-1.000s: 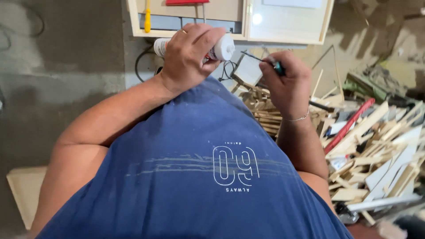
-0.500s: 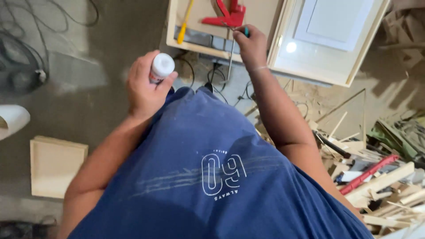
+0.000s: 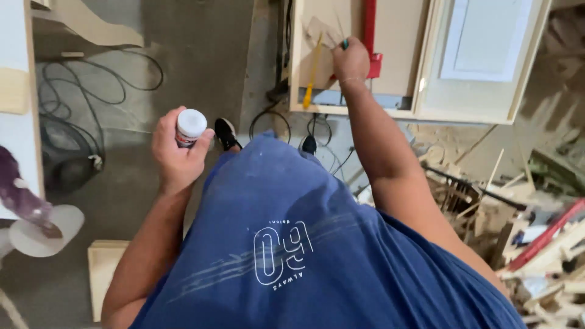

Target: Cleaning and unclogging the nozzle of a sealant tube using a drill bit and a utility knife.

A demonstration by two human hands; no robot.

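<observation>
The left hand (image 3: 177, 155) wraps one white-capped bottle (image 3: 190, 127) at chest height over the floor. The right hand (image 3: 350, 60) is closed on one thin green-tipped tool (image 3: 345, 43) over the wooden counter (image 3: 402, 36), between one yellow tool (image 3: 312, 73) and one red clamp (image 3: 370, 36). Black cables (image 3: 91, 91) loop on the floor; wood scraps (image 3: 524, 244) pile up at right.

Looked like a woodworking shop: wood offcuts (image 3: 536, 244) heaped on a dusty concrete floor (image 3: 207, 67), cables (image 3: 91, 85) trailing, red clamp (image 3: 370, 36) on an unfinished cabinet panel (image 3: 399, 36).
</observation>
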